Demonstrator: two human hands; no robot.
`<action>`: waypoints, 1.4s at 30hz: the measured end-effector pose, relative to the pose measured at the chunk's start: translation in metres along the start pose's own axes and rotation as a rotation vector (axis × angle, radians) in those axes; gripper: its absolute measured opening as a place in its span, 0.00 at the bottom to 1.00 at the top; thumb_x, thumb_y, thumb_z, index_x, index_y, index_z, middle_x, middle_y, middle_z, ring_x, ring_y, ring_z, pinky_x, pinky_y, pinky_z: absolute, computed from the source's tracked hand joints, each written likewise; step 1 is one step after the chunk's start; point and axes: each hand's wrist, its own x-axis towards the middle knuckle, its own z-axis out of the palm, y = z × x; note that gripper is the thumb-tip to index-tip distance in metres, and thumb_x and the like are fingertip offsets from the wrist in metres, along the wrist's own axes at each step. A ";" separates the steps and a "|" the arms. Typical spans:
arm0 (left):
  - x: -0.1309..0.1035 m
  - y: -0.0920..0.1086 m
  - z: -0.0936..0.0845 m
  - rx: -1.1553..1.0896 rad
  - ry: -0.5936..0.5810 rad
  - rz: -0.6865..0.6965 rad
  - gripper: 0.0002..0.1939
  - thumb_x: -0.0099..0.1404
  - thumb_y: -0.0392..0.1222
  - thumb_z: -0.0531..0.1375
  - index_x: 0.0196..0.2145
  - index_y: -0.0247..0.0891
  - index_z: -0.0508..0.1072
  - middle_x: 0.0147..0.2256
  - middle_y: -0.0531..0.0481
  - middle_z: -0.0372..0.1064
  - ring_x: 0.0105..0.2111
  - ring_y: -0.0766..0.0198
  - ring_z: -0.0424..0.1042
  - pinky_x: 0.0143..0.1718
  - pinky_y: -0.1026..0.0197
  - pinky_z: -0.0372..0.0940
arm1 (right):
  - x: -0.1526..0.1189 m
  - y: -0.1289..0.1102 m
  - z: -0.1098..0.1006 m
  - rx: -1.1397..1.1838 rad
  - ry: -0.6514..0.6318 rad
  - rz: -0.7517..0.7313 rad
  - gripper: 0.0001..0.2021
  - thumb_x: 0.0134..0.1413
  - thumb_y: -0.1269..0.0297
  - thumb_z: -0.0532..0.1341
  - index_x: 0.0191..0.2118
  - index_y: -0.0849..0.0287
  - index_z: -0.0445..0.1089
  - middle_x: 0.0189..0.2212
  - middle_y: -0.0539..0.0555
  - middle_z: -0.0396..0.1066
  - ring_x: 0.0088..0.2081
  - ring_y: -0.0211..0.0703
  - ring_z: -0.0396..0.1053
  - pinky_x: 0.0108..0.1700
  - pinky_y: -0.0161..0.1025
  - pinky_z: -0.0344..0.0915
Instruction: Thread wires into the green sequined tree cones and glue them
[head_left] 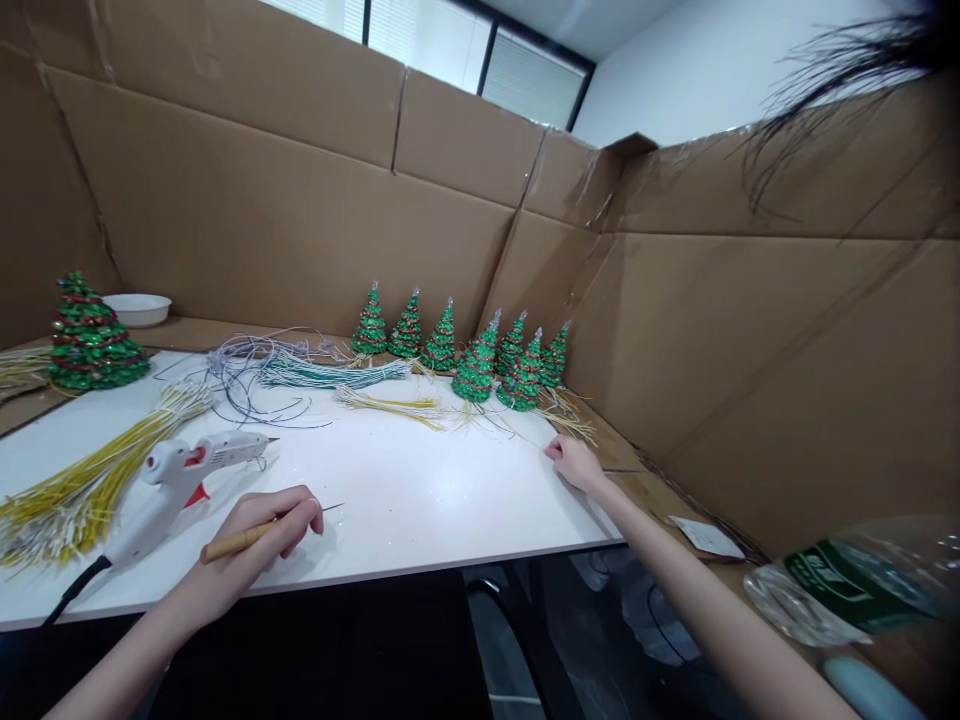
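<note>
Just right of the hot glue gun [169, 500], the left hand [274, 525] pen-grips a wooden-handled awl [236, 541], presumably for fine control, while farther right, toward the small Christmas trees [474, 372], the right hand's [576, 462] fingers pinch together, contents unclear.

Overall bright, indoor, fairly even light. Window w/ blinds [427, 45] up top nearly blown out; white wall [675, 60] upper R also v. bright. White bench [420, 520] reflects a lot, w/ small glare spots nr its middle. Soft shadows on bench under left grip [274, 530] & right grip [576, 464]. Faint diag. shadow across cardboard [787, 350] on R; area below bench v. dark, detail mostly lost. Small trees [475, 370] reasonably sharp, fine detail soft. Wide-angle distortion: straight lines lean, stretch strongest at edges. Bottle [855, 585] at R edge stretched & blurry; dark hair [832, 85] upper R close to lens, partly out of focus.
</note>
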 end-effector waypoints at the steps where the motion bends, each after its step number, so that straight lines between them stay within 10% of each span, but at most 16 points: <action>1: 0.000 0.000 0.000 -0.004 -0.003 -0.005 0.27 0.69 0.61 0.45 0.28 0.38 0.70 0.22 0.54 0.61 0.26 0.65 0.62 0.29 0.65 0.57 | 0.000 0.001 -0.001 0.018 0.006 0.006 0.17 0.63 0.59 0.60 0.54 0.59 0.67 0.52 0.58 0.69 0.48 0.47 0.71 0.49 0.50 0.71; 9: 0.002 0.000 0.000 -0.019 0.003 0.002 0.28 0.67 0.63 0.46 0.28 0.39 0.71 0.22 0.54 0.61 0.25 0.64 0.61 0.28 0.64 0.55 | 0.006 0.018 -0.018 0.242 0.202 0.077 0.16 0.63 0.58 0.60 0.53 0.60 0.67 0.50 0.57 0.70 0.46 0.45 0.72 0.46 0.48 0.72; 17: 0.002 -0.006 0.002 -0.024 -0.012 -0.053 0.28 0.67 0.64 0.45 0.29 0.39 0.71 0.22 0.54 0.60 0.25 0.64 0.61 0.28 0.64 0.54 | -0.014 0.002 -0.055 0.499 0.590 -0.104 0.19 0.61 0.46 0.49 0.34 0.58 0.63 0.22 0.48 0.63 0.25 0.40 0.60 0.29 0.37 0.56; 31: 0.002 -0.011 0.002 0.001 0.003 -0.077 0.29 0.67 0.65 0.45 0.28 0.39 0.70 0.22 0.54 0.60 0.25 0.64 0.60 0.28 0.65 0.56 | -0.058 -0.173 -0.011 0.434 0.252 -0.866 0.20 0.67 0.58 0.50 0.26 0.59 0.68 0.20 0.47 0.65 0.23 0.35 0.62 0.29 0.32 0.56; 38: 0.001 -0.014 0.003 -0.108 0.010 -0.053 0.28 0.67 0.64 0.47 0.28 0.39 0.71 0.21 0.54 0.60 0.24 0.65 0.59 0.27 0.64 0.54 | -0.079 -0.229 0.000 0.147 0.124 -1.162 0.12 0.63 0.59 0.57 0.46 0.59 0.73 0.40 0.59 0.76 0.44 0.47 0.71 0.49 0.45 0.63; 42: 0.002 -0.026 0.006 -0.380 0.080 0.072 0.26 0.69 0.62 0.47 0.39 0.42 0.76 0.24 0.51 0.66 0.26 0.64 0.62 0.29 0.63 0.57 | -0.100 -0.238 -0.004 -0.106 0.236 -1.298 0.23 0.67 0.55 0.52 0.64 0.55 0.59 0.66 0.65 0.55 0.68 0.59 0.47 0.63 0.73 0.38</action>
